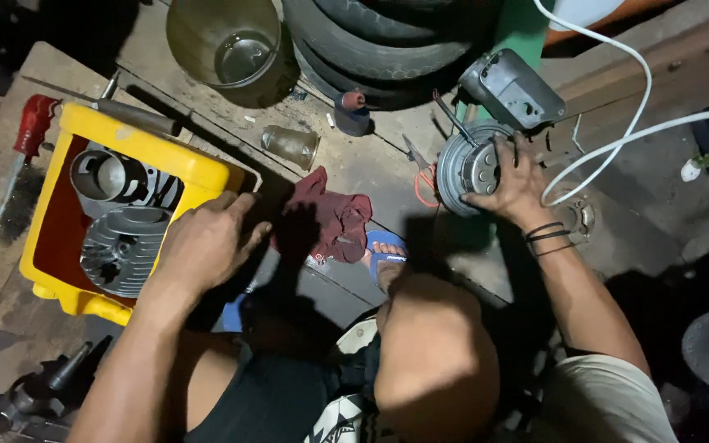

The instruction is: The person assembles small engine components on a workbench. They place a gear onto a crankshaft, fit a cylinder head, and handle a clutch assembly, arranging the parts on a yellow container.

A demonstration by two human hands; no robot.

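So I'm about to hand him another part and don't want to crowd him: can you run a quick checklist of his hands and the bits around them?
1. Right hand on the round metal drum: ok, fingers spread over it.
2. Left hand free: cannot tell, it rests at the yellow crate edge, fingers curled.
3. Finned cylinder parts inside crate: ok.
4. Red rag between the hands: ok.
5. White cable clear of drum: not ok, it runs right beside the right hand.
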